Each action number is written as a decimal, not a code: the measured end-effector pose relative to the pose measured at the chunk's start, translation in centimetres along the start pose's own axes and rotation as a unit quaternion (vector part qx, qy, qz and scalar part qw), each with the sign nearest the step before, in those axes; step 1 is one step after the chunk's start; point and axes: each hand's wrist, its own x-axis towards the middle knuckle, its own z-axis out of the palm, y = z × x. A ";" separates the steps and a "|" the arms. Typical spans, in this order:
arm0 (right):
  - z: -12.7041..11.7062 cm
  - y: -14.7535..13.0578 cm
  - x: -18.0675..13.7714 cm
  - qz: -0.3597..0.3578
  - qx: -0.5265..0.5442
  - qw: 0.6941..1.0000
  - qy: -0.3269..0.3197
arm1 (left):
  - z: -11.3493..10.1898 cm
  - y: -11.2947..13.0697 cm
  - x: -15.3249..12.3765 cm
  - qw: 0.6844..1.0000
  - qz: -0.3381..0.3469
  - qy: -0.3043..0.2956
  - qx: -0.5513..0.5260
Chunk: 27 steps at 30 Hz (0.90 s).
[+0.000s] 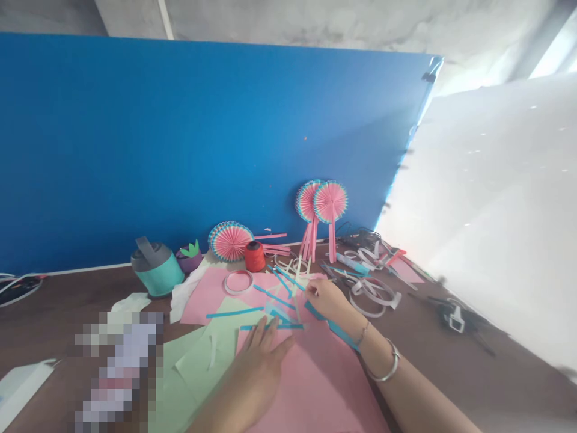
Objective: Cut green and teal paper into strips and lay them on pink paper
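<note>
My left hand [260,364] lies with its fingers spread on a large pink paper sheet [324,382], its fingertips at a blue paper strip [295,326] along the sheet's top edge. My right hand [331,299] is closed in a pinch farther back, at the end of a thin blue paper strip [289,278] that slants away to the upper left. Several more blue strips, such as one long strip [234,313], are scattered over the papers. Beneath my right wrist runs a wider blue piece [342,334]. Green sheets [193,361] lie left of my left hand.
Pink pleated paper fans [330,201] lean against a blue panel [180,138]. A red thread spool [255,257], a tape roll [238,282] and a teal container [158,270] stand behind the papers. White tape loops [374,297] and dark scissors-like tools [455,317] lie to the right.
</note>
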 end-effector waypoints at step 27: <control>0.6 3.1 1.5 -0.043 0.255 0.956 -0.135 | -3.7 -0.5 -0.3 0.995 -0.060 0.043 0.069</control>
